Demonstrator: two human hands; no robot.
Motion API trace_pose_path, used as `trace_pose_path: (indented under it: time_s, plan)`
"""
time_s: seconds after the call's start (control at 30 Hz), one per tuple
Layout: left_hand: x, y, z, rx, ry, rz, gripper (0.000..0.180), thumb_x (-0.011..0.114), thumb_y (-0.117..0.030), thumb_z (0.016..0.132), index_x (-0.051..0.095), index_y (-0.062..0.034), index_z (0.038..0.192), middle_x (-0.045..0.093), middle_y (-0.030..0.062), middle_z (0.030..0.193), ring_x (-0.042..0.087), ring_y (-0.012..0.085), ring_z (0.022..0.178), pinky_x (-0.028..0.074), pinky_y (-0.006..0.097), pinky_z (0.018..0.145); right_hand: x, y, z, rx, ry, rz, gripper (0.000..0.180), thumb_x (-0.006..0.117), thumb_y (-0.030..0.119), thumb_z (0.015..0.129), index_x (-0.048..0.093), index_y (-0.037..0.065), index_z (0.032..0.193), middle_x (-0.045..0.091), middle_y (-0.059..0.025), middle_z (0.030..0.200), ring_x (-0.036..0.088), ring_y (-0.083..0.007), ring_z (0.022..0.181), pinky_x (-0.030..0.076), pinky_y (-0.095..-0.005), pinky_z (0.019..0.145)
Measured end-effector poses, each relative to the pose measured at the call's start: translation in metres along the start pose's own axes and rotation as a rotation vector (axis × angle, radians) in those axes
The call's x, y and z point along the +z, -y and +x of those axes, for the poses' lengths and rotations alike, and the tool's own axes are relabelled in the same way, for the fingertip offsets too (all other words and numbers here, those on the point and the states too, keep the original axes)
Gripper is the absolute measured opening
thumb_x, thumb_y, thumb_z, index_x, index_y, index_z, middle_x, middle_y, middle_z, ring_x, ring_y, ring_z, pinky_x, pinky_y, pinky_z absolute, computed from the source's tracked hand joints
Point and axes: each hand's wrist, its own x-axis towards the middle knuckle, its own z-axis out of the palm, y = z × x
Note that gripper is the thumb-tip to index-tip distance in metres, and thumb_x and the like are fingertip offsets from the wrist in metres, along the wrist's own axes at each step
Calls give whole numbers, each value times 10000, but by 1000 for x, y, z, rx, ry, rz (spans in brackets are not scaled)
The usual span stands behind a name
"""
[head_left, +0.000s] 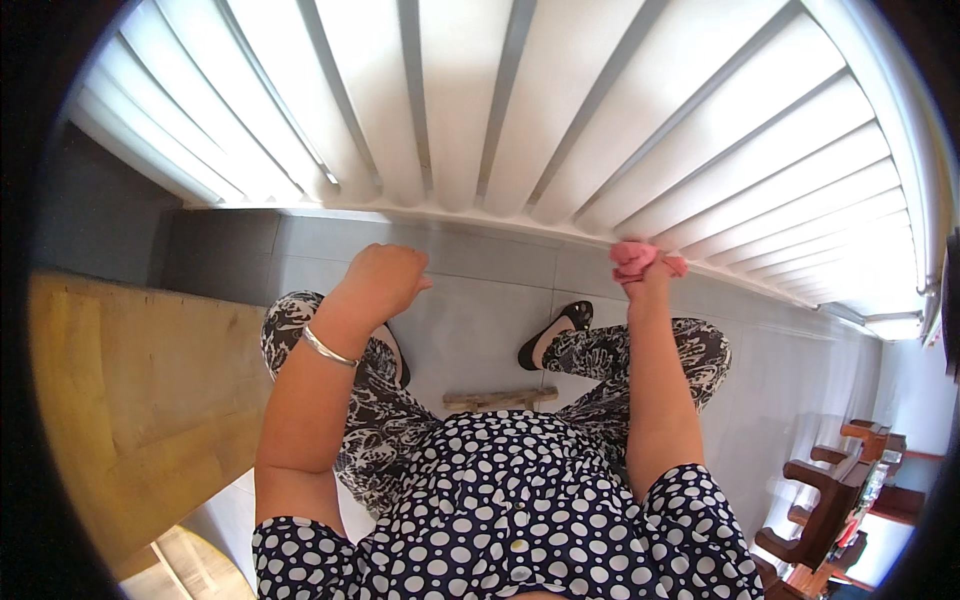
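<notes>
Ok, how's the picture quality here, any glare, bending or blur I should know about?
Head view: the white slats are overexposed, washing out toward the right edge; fisheye bends them and the wooden surface near the rim; dark vignette in the corners. The left hand and the right hand with its pink cloth look reasonably sharp.

I see one view only, from my head camera looking steeply down and forward: white vertical blinds (480,100) fill the top, close ahead, grey floor (480,270) far beneath, fisheye-bent edges.
</notes>
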Motion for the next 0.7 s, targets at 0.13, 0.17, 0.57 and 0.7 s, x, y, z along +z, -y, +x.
trace_pose_path:
  time_s: [0.13, 0.17, 0.57, 0.7]
  plan:
    - [-1, -2, -3, -18, 13, -6, 224, 611, -260, 828, 604, -49, 904, 632, 136, 854, 611, 319, 847, 483, 418, 744, 81, -40, -43, 15, 108, 69, 367, 285, 407, 976, 472, 103, 1062, 575, -76, 949, 513, -204, 669, 349, -316, 444]
    - [-1, -3, -3, -12, 6, -5, 223, 610, -261, 830, 604, -51, 903, 632, 135, 858, 612, 319, 847, 484, 417, 746, 88, -50, -42, 36, 248, 69, 408, 253, 425, 993, 462, 86, 1081, 578, -87, 930, 507, -191, 645, 322, -288, 402]
    - [1, 7, -18, -68, -44, -45, 212, 612, -255, 819, 589, -49, 862, 629, 133, 850, 615, 321, 828, 488, 423, 736, 249, -164, -73, 312, 517, 68, 267, 385, 236, 984, 487, 37, 1130, 591, -78, 1047, 591, -185, 858, 493, -334, 617]
    - [3, 8, -14, -97, -33, -86, 216, 612, -257, 818, 583, -46, 854, 631, 138, 844, 614, 328, 822, 487, 433, 726, 296, -180, -93, 328, 455, 21, 253, 410, 227, 978, 478, 54, 1148, 599, -70, 1046, 594, -211, 952, 527, -374, 762]
